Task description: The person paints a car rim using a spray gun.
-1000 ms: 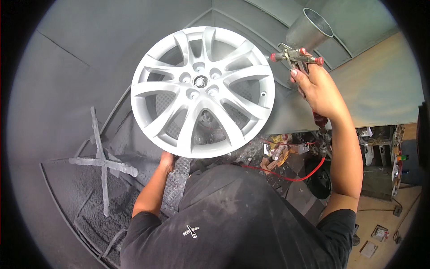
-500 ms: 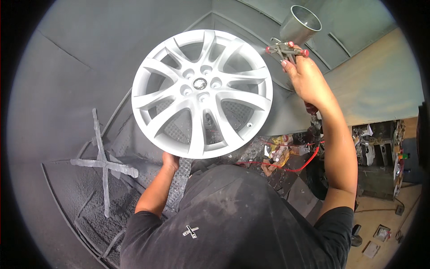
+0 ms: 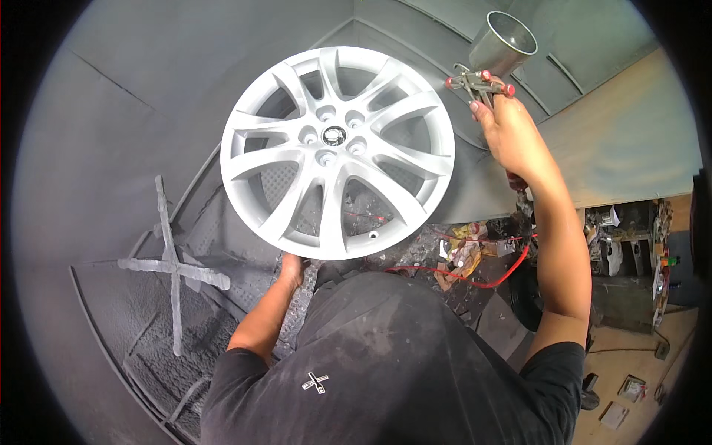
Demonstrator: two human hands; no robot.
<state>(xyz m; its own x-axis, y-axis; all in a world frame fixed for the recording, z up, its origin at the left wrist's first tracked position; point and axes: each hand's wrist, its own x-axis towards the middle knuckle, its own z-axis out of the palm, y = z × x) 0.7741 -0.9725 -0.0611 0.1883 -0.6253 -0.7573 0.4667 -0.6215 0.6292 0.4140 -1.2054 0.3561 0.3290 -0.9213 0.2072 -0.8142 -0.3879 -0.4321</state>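
Observation:
In front of me a silver-white alloy wheel rim (image 3: 333, 215), with split spokes and a dark centre cap (image 3: 334, 136), faces up toward the head view. My left hand (image 3: 294, 269) is at its near lower edge, the fingers hidden beneath the rim. To the right, my right hand (image 3: 510, 132) is wrapped round the handle of a paint spray gun (image 3: 475, 83). A metal cup (image 3: 498, 50) sits on top of the gun, whose red-tipped nozzle points left at the rim's upper right edge, a short gap away. A faint haze hangs near the nozzle.
A red air hose (image 3: 495, 282) loops below the gun. Crumpled wrappers and scraps (image 3: 463, 256) lie under the rim's right side. A grey cross-shaped stand (image 3: 173, 267) is at left. Grey panels surround the rim, and a cluttered shelf (image 3: 627, 256) stands at right.
The rim has turned clockwise; its valve hole has moved from the lower right toward the bottom. My left hand has shifted slightly right, and the spray gun has barely moved.

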